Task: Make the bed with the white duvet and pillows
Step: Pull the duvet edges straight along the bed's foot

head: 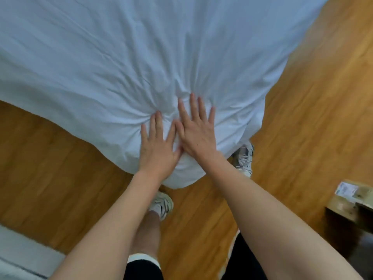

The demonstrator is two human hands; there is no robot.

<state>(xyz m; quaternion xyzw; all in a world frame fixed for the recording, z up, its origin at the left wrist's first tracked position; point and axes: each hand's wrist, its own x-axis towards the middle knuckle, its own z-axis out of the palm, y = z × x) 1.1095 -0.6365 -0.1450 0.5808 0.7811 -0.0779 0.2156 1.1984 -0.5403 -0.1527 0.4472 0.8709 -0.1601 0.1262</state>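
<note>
While both hands are lying flat, fingers spread wide and gripping nothing, the left hand (158, 147) and right hand (196, 130) are pressing the white duvet (125, 63) at the bed's corner over the wooden floor (314, 110).

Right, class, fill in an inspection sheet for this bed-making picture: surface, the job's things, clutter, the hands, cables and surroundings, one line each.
Surface: wooden floor around the bed corner.
Job's things: white duvet spread over the bed, wrinkles fanning out from the corner; no pillows in view.
Clutter: nothing seen on the duvet.
Hands: left hand and right hand lie flat, fingers spread, pressing the duvet corner side by side; no grip on the fabric.
Cables: nothing seen.
Surroundings: wooden box with a paper label at the right edge; pale rug at lower left; the person's light trainers on the floor by the bed.
</note>
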